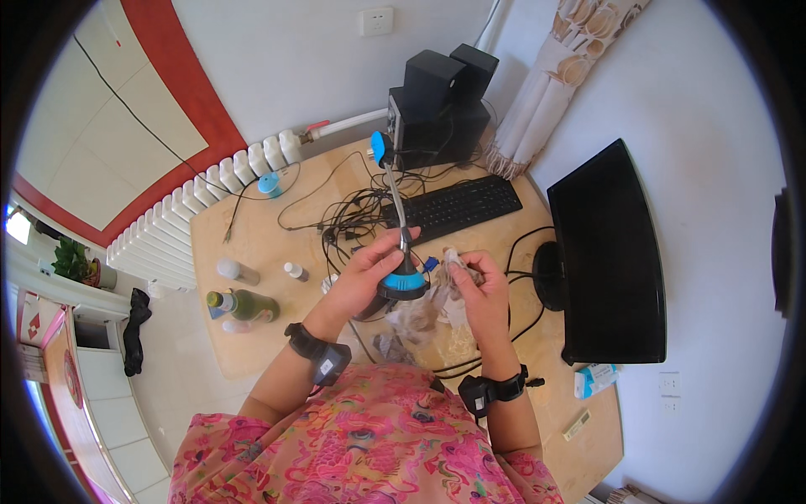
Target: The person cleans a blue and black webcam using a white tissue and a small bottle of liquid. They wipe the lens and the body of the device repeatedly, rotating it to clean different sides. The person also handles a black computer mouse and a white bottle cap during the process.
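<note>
My left hand grips a blue-and-black gooseneck desk device low on its stem, just above the round base. Its silver stem rises away from me to a small blue head; I cannot tell whether that is a webcam or a microphone. To the right of the base, my right hand pinches a crumpled whitish-grey cloth or tissue. The cloth is apart from the stem. Below the hands lies crumpled clear plastic wrapping on the wooden table. A blue cable plug shows between the hands.
Behind the hands are tangled black cables, a black keyboard and black speakers. A monitor stands right. At left are a green bottle, a clear-capped container, a small white bottle and a blue object.
</note>
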Tool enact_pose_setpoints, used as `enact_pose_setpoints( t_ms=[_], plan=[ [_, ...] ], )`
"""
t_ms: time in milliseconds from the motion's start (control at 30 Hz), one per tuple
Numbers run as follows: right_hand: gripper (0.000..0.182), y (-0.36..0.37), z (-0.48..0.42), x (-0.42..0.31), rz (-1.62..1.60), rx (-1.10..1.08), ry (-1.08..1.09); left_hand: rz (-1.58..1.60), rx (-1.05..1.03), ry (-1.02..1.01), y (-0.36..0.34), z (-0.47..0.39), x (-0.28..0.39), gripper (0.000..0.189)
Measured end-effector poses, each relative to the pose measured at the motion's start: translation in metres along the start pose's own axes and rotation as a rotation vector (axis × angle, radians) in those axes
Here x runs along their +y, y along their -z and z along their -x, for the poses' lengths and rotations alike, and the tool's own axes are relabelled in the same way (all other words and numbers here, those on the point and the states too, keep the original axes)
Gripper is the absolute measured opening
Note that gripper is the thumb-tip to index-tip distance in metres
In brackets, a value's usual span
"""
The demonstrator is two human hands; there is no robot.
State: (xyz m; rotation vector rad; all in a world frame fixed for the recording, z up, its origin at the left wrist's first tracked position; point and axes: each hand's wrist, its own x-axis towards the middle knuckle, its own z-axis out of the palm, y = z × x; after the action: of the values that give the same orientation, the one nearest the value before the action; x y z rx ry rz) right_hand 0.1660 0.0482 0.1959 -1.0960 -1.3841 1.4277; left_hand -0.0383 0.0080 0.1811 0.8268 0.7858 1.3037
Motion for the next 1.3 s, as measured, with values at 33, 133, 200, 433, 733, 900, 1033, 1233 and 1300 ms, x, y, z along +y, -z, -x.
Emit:
enact_pose_setpoints(
  t_ms=[33,133,200,433,733,900,1033,1233,1300],
  plan=[
    [0.013,0.000,-0.001,0.000,-0.005,-0.028,0.088,-0.023,-0.009,0.005,0.002,0.000,0.000,0.040],
    [0.017,-0.009,-0.001,-0.005,0.040,-0.094,0.279,-0.271,-0.047,-0.133,0.002,-0.003,-0.001,0.039],
    [0.020,-0.021,0.004,0.002,0.149,-0.124,0.314,-0.340,-0.061,-0.200,-0.002,-0.005,-0.002,0.039],
    [0.044,-0.027,0.009,0.005,0.457,0.069,0.197,-0.392,-0.076,-0.241,-0.004,-0.002,-0.006,0.039],
    [0.038,-0.002,0.006,0.040,-0.391,-0.321,-0.519,-0.440,-0.157,-0.201,-0.012,-0.004,-0.020,0.041],
    [0.038,0.000,0.007,0.043,-0.235,-0.400,-0.366,-0.670,-0.124,-0.387,0.001,-0.008,-0.053,0.038],
    [0.037,-0.015,0.010,0.039,-0.225,-0.335,-0.404,-0.408,0.038,-0.260,-0.003,0.000,-0.068,0.038],
    [0.035,-0.014,0.011,0.021,-0.285,-0.295,-0.360,-0.200,0.330,0.015,0.018,0.007,-0.060,0.051],
    [0.035,-0.013,0.014,0.009,-0.312,-0.285,-0.335,-0.132,0.196,0.141,0.049,0.003,-0.077,0.052]
  ],
)
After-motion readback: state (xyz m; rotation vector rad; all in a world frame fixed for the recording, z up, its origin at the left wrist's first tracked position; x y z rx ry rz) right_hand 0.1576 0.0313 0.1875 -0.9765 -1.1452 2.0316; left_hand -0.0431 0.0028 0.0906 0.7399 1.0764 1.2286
